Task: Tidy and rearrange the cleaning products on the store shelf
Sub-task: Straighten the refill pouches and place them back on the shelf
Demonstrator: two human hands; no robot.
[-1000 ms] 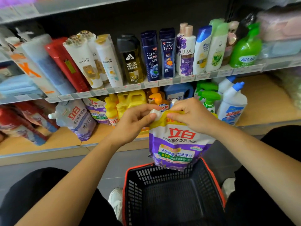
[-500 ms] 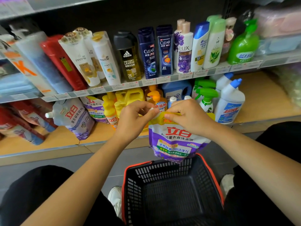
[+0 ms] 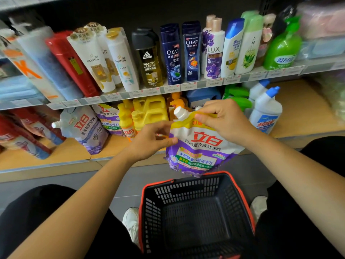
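A purple and white detergent refill pouch (image 3: 199,152) with a yellow top and a white spout cap hangs upright in front of the lower shelf, above a basket. My right hand (image 3: 222,120) grips its yellow top edge just right of the cap. My left hand (image 3: 149,141) pinches the pouch's left side edge. Two similar pouches (image 3: 84,128) lean on the lower shelf (image 3: 56,154) to the left, next to yellow jugs (image 3: 149,113).
A black basket with a red rim (image 3: 196,212) stands on the floor between my knees, nothing in it. The upper shelf (image 3: 168,89) holds a row of shampoo bottles (image 3: 171,53). White toilet cleaner bottles (image 3: 265,111) and green spray bottles stand at the lower right.
My left hand has dropped from the spout cap to the pouch's left edge, and the white cap now shows. The pouch sits slightly higher and more to the right.
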